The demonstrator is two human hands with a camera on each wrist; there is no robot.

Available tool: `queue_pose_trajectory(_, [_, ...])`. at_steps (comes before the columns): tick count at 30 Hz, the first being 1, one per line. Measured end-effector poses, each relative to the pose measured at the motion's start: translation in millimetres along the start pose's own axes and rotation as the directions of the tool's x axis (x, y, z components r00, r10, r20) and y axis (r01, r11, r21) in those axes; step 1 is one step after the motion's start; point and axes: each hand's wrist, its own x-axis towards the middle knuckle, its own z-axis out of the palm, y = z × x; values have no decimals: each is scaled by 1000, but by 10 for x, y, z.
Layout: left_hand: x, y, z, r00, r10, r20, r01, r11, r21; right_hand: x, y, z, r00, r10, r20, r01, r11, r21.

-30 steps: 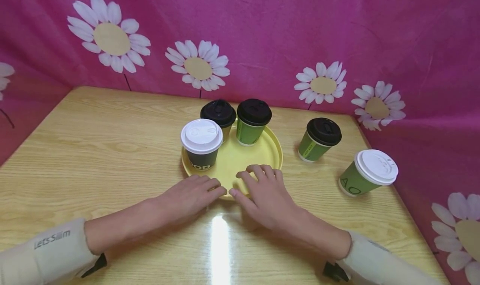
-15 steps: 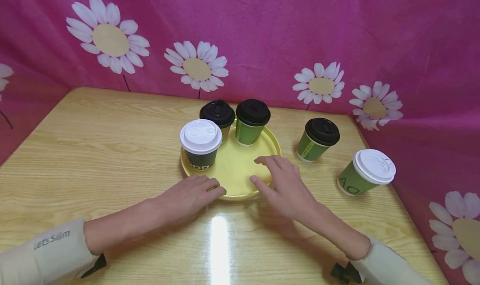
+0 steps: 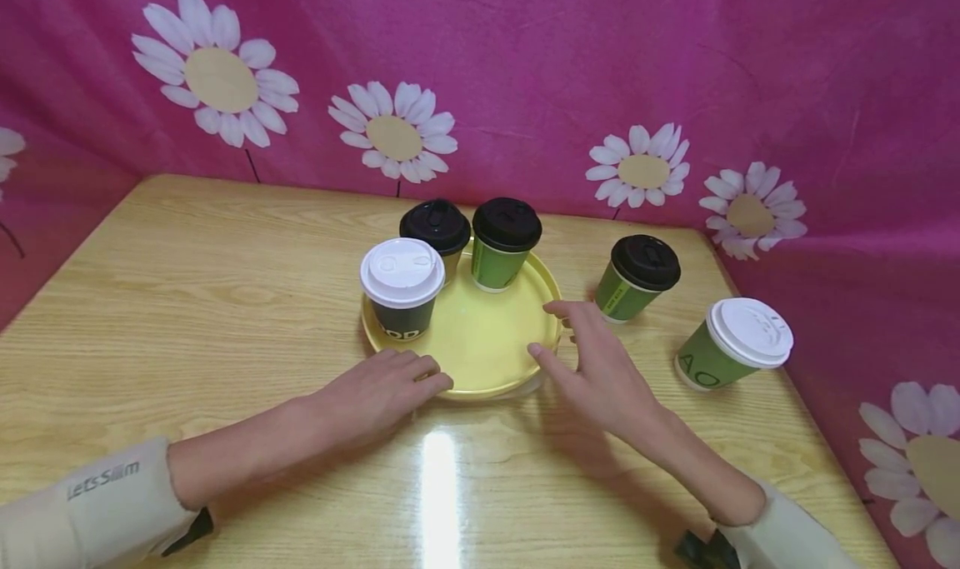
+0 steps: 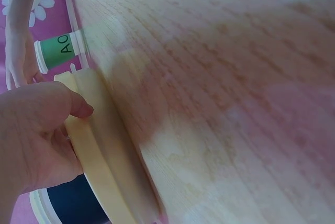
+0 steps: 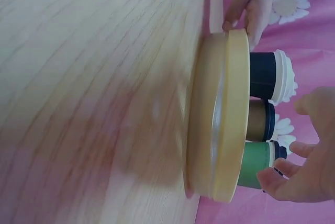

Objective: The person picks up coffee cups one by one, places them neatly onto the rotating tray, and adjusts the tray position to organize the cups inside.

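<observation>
Right hand shifted rightward since earlier frame; fingers spread, holding nothing. Left hand grips near rim of round yellow tray, between hands. 1 green, black-lidded paper cup stands just beyond right hand.

We read "AO" on the white-lidded green cup, "…OD" on the white-lidded black cup, "Lets" plus blurred letters on the left sleeve
</observation>
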Motion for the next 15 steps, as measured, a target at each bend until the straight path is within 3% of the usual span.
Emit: queue_pose_trajectory(15, [-14, 12, -16, 1000, -14, 12, 14, 1000, -17, -149, 211, -29, 989, 50, -140, -38, 995, 88])
